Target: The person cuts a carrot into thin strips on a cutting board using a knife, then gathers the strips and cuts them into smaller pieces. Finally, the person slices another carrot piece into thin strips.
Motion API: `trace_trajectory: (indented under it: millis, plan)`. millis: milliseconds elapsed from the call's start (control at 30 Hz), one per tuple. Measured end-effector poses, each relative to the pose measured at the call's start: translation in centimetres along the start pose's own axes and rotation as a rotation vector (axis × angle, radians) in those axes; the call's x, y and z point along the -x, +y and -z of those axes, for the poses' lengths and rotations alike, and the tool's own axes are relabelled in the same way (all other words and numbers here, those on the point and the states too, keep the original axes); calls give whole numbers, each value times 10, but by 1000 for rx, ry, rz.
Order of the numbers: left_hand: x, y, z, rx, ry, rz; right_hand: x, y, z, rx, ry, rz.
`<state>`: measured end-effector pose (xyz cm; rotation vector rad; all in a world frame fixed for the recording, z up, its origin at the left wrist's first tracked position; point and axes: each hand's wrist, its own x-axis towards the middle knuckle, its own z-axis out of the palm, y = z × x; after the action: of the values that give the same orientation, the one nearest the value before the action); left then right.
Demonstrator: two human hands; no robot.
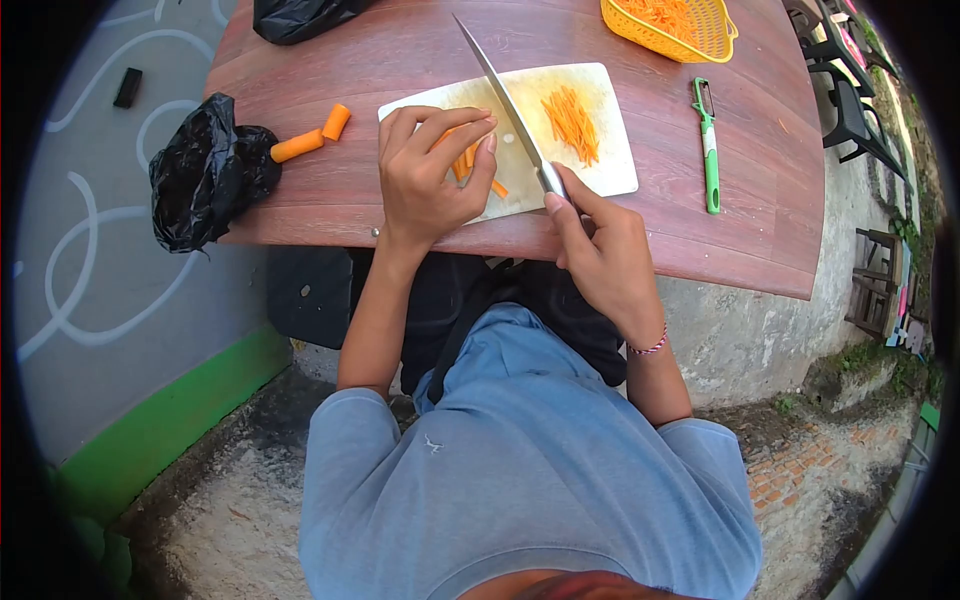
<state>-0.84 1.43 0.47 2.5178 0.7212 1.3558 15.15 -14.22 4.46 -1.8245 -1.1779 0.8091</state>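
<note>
My right hand [605, 245] is wrapped round the handle of a kitchen knife [510, 112]. Its blade points away from me and slants to the left across the white cutting board [615, 150]. Left of the blade, my left hand [430, 175] curls over the board, fingertips drawn in close to the thumb. Whether anything sits in that pinch is hidden. Cut carrot sticks [462, 165] show beneath and beside the thumb. A pile of thin carrot strips [572, 125] lies on the right half of the board.
Two carrot pieces [298, 146] lie beside a black plastic bag [210, 175] at the left table edge. A green-handled peeler [709, 150] lies right of the board. A yellow basket [715, 30] of shredded carrot [665, 15] stands at the back. Another black bag [300, 18] is back left.
</note>
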Motion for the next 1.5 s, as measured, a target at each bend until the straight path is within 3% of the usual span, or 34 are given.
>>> trace_trajectory:
  millis: [200, 267, 367, 533, 933, 1133, 1333, 1500]
  plan:
    - [-6, 6, 1, 42, -48, -32, -6, -3, 24, 115, 69, -93]
    - [-10, 14, 6, 56, -63, -48, -1, -3, 25, 181, 136, 117]
    - [-17, 21, 11, -76, -201, -156, 7, -2, 25, 175, 153, 230]
    - [-30, 18, 8, -132, -361, -254, 16, -4, 27, 267, 158, 267]
    - [-46, 10, -32, -86, -528, -400, 15, 4, 27, 432, 236, 351]
    - [-42, 10, -30, 30, -377, -371, 14, 5, 29, 437, 233, 342]
    - [-40, 8, -24, -24, -469, -376, 10, 5, 28, 431, 213, 342]
    - [-43, 16, -31, -65, -397, -348, 8, 5, 31, 406, 238, 380]
